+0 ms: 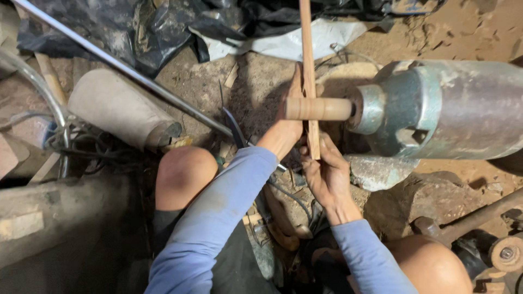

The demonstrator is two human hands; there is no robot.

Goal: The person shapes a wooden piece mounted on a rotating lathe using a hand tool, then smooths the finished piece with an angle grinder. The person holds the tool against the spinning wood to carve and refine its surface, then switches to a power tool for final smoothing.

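A round wooden dowel (318, 108) sticks out leftward from the metal chuck (381, 109) of a lathe-like machine. A long thin wooden strip (308, 71) stands upright across the dowel. My left hand (291, 122) reaches behind the dowel, fingers along the strip's left side and touching it. My right hand (327, 174) grips the strip's lower end from below. Both arms wear blue sleeves, and my bare knees show below.
The grey machine body (468, 109) fills the right. A long metal rod (125, 68) runs diagonally at left, beside a pale cylinder (120, 111). Black plastic sheeting (152, 27) lies at the top. Dirt floor, wires and metal parts (490, 239) surround my legs.
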